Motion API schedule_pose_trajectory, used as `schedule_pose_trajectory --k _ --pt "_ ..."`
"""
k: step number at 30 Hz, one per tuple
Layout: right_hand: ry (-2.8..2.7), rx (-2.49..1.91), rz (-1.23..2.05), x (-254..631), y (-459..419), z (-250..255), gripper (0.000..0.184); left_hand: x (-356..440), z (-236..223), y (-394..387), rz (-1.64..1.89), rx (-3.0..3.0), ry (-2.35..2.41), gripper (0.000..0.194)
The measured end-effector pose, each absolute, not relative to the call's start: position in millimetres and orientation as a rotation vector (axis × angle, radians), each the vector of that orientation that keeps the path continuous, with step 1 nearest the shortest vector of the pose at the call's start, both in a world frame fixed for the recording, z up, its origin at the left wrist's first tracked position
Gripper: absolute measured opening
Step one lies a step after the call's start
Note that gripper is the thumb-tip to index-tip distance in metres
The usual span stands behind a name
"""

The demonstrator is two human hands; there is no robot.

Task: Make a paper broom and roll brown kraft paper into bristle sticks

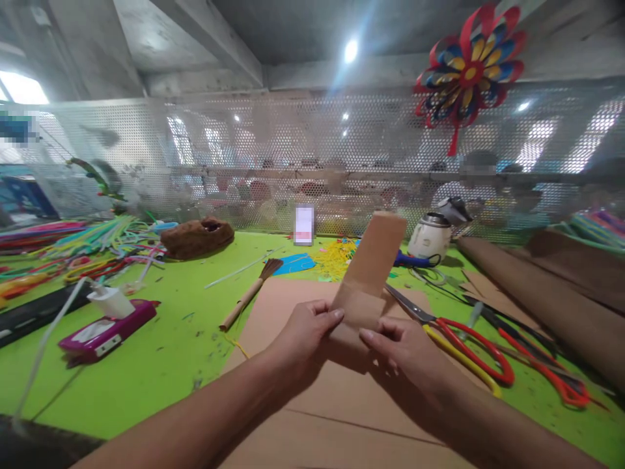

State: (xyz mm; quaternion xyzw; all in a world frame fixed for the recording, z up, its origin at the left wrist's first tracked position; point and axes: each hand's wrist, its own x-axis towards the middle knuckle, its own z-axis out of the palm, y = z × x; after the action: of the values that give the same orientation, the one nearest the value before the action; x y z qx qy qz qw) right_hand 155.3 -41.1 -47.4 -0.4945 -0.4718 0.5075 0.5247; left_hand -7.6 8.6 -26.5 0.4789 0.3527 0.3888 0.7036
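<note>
cam: head, on person's head | pos: near side of green tbl, above & behind L hand + R hand | faces: fwd/dn | dist: forearms v. close, hands next, perf. screen well beyond | FOV: wide, ceiling to tbl

Perforated grey metal mesh panel stands behind the bright green counter. Bare grey concrete ceiling with beams above, one round white light lit. Bright window at far left. Blurred people visible through the mesh.
</note>
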Motion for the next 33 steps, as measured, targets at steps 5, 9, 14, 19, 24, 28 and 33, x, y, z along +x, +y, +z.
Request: schedule_pose_trajectory --k 5,9,14,19,24,28,33 --pt "-0.987 -1.237 1.198 172.3 -32.5 -35.6 0.032 -5.2 -19.6 5.0 0.896 1.059 0.744 0.024" --pt "-1.025 -1.152 1.333 173.5 -34.3 -29.3 0.029 -3.7 -20.2 2.6 0.870 1.039 0.665 0.028" --pt "-1.175 -1.122 1.354 168.1 -38.8 -28.7 0.028 -2.5 -22.2 -0.4 0.856 1.052 0.656 0.027" --pt "-1.015 -1.129 1.384 166.6 -39.7 -30.0 0.034 -2.4 -21.1 -1.8 0.866 1.069 0.669 0.025" --pt "-0.926 -1.074 1.444 165.0 -40.1 -29.2 0.032 -1.0 -19.1 -3.1 0.867 1.034 0.644 0.032" --pt "-0.918 -1.016 1.440 166.6 -38.7 -28.9 0.041 -0.9 -18.0 -2.7 0.862 1.023 0.632 0.038" --pt "-0.914 -1.065 1.380 167.9 -36.2 -30.9 0.041 -0.6 -17.1 -4.3 0.827 1.027 0.639 0.038"
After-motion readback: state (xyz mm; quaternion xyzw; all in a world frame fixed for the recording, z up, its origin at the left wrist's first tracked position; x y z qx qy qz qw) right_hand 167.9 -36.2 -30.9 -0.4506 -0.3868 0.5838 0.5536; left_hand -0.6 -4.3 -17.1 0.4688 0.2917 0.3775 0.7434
